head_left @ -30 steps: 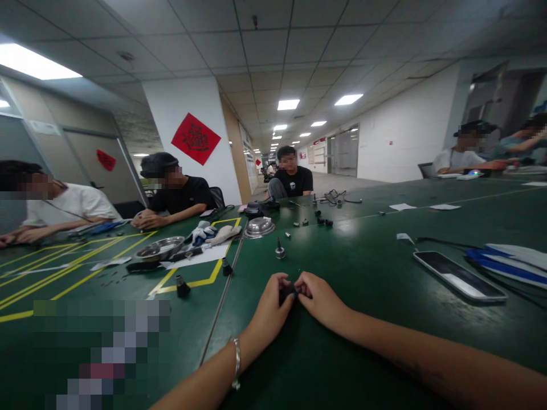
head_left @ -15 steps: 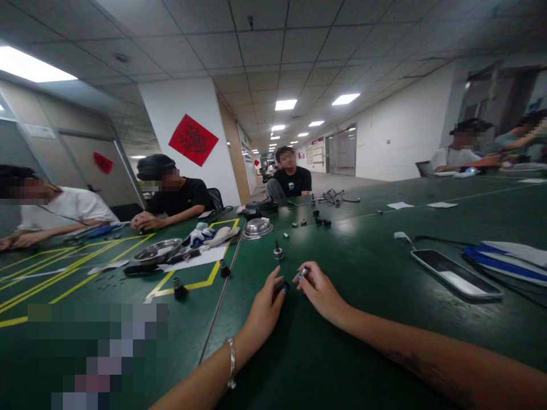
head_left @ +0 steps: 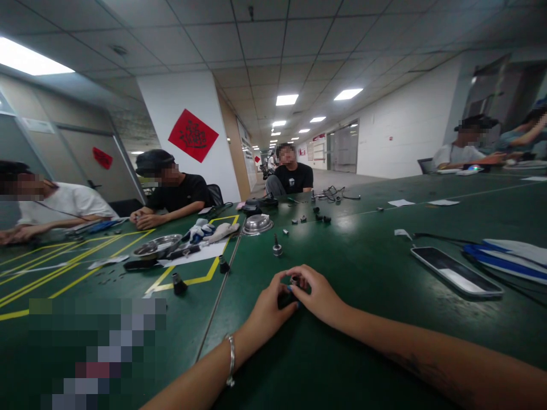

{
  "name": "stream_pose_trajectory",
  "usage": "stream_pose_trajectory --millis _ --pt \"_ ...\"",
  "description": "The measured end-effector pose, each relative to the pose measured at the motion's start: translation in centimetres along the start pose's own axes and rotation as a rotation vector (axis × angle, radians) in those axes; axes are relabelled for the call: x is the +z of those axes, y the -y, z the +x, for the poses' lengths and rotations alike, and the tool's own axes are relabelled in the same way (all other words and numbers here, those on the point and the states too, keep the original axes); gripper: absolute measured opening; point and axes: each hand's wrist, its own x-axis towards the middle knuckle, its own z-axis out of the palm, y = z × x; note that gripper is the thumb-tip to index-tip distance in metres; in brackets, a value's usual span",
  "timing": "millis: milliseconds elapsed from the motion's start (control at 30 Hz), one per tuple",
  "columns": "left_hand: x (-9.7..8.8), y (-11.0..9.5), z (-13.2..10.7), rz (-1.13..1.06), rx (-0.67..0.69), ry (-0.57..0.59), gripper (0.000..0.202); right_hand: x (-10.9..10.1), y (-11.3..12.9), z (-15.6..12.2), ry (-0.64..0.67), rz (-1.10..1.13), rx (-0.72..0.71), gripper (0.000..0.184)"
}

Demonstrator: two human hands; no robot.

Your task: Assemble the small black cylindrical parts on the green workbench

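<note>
Both my hands meet on the green table [head_left: 367,273] in front of me. My left hand [head_left: 269,307], with a silver bracelet on the wrist, grips a small black part [head_left: 285,298] against the tabletop. My right hand [head_left: 318,296] pinches a small silver ring-like piece [head_left: 294,279] directly above that black part. The fingers of both hands are closed. A small metal fitting [head_left: 277,247] stands upright on the table just beyond my hands.
A phone [head_left: 457,272] lies face up at right beside blue-and-white items [head_left: 508,255]. Two metal bowls [head_left: 159,246] [head_left: 257,224], gloves [head_left: 211,231], white paper and small black parts [head_left: 179,283] lie at left. Several other people sit round the table.
My hands had drawn a little apart half a second ago, the right lifting a small piece. Now they are together again, the right hand's piece over the black part.
</note>
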Motion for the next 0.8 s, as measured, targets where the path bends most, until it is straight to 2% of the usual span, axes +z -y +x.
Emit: stream_pose_trajectory --millis 133,300,533,800 --pt "0.02 0.00 0.06 -0.055 0.083 -0.008 0.056 0.06 0.19 -0.12 0.051 -0.056 -0.066 0.026" --pt "0.06 0.07 0.04 -0.022 0.111 -0.018 0.053 0.05 0.31 -0.23 0.047 -0.070 -0.100 0.031" --pt "0.25 -0.06 -0.21 -0.017 0.004 -0.035 0.068 -0.08 0.52 -0.29 0.044 -0.093 -0.125 0.021" --pt "0.20 -0.64 -0.29 0.006 -0.032 -0.060 0.069 -0.24 0.96 -0.43 0.035 -0.128 -0.099 0.019"
